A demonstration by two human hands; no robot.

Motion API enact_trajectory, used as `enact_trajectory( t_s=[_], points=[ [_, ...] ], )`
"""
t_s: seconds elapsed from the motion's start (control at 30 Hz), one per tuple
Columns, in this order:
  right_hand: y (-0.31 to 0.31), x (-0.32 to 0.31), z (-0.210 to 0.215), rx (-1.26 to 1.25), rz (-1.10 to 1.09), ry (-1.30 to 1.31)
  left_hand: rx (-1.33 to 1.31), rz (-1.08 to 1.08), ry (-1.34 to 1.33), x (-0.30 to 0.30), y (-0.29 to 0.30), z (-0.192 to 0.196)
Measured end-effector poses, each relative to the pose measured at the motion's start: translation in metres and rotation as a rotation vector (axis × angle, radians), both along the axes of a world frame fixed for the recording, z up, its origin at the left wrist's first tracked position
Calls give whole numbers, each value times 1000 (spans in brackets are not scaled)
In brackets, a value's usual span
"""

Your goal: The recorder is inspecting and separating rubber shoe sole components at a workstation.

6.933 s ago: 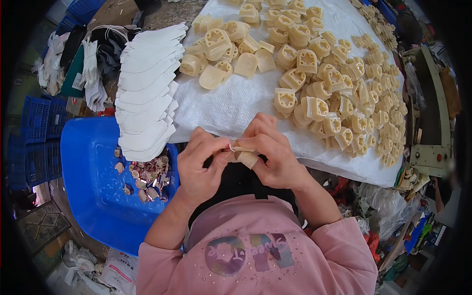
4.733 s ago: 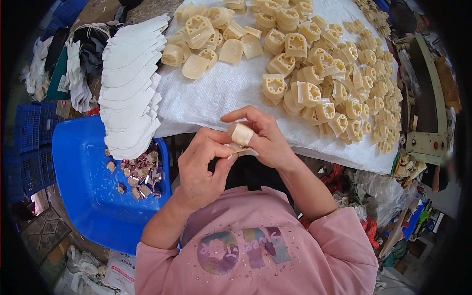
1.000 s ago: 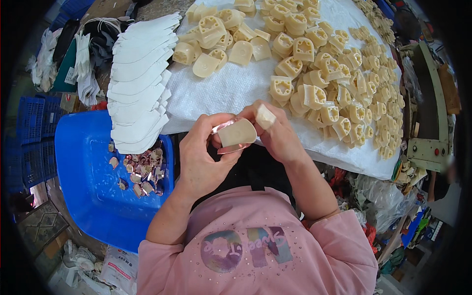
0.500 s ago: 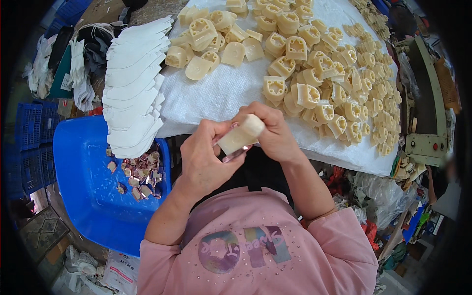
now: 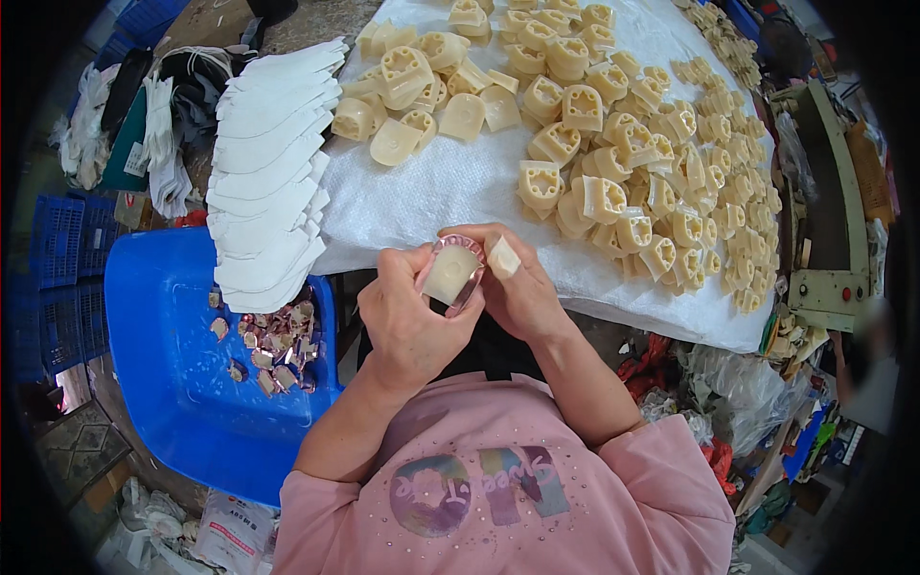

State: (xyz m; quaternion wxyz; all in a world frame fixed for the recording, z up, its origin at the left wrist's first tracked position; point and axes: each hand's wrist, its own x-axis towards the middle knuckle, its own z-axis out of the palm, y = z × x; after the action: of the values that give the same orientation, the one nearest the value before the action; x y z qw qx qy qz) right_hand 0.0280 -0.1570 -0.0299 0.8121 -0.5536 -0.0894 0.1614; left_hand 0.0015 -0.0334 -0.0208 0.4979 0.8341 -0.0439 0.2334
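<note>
Both hands hold one cream-coloured moulded heel piece (image 5: pixel 450 273) with a pinkish glossy covering around its rim, just in front of my chest at the table's near edge. My left hand (image 5: pixel 407 321) grips it from the left and below. My right hand (image 5: pixel 517 287) pinches it from the right, a bandaged fingertip pressed beside its top. Beyond the hands, several more cream heel pieces (image 5: pixel 613 125) lie spread over a white sheet (image 5: pixel 431 187) on the table.
A fanned stack of white flat cut pieces (image 5: pixel 268 163) lies at the sheet's left edge. A blue plastic tub (image 5: pixel 182 383) at my left holds small pinkish scraps (image 5: pixel 278 345). Blue crates and cloth sit far left; a machine (image 5: pixel 834 220) and bags stand at right.
Over the frames both hands kept turning the heel piece; it has rotated so its flat cream face now points up, and the hands sit slightly higher, near the sheet's edge.
</note>
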Motion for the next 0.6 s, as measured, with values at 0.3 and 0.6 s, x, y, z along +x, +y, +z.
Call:
enact_trajectory(
  t_s=[0.3,0.6],
  points=[
    [10,-5,24,-609,-50,-146,105,59,-127,3,3,-6],
    [-6,17,10,-177,233,-269,-762,-287,359,2,27,0]
  ],
)
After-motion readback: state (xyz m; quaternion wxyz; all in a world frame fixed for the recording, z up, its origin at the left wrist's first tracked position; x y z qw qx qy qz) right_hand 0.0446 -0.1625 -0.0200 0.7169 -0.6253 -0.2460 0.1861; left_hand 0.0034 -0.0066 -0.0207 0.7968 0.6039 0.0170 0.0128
